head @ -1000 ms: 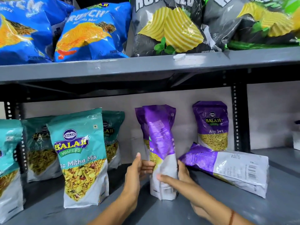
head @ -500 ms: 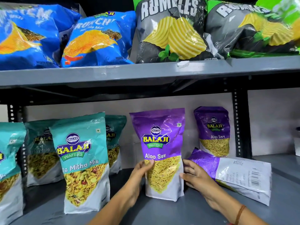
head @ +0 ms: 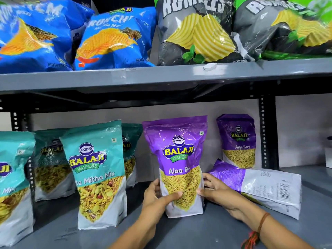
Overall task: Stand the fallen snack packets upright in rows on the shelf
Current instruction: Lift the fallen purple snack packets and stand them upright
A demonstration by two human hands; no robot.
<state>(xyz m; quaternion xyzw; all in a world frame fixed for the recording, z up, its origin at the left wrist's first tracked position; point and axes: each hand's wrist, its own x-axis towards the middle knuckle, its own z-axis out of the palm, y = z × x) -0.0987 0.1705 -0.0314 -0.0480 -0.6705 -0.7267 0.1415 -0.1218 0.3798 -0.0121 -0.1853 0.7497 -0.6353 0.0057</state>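
Two hands are clasped on one purple packet (head: 179, 159): the left hand (head: 158, 196) is wrapped round its lower left edge with the thumb across the front, and the right hand (head: 214, 192) is pressed against its lower right edge. The packet is stood upright on the lower shelf (head: 206, 230), label forward, at 12 o'clock from the hands. The step in hand is judged to be the squaring and settling of this packet. At 3 o'clock, just beside the right hand, a fallen packet (head: 260, 187) is seen lying on its side, back upward. A standing packet (head: 237, 141) is placed at 1 o'clock. Teal packets (head: 98, 173) are ranged at 9 o'clock. Next, release is called for, then the lifting of the fallen packet.
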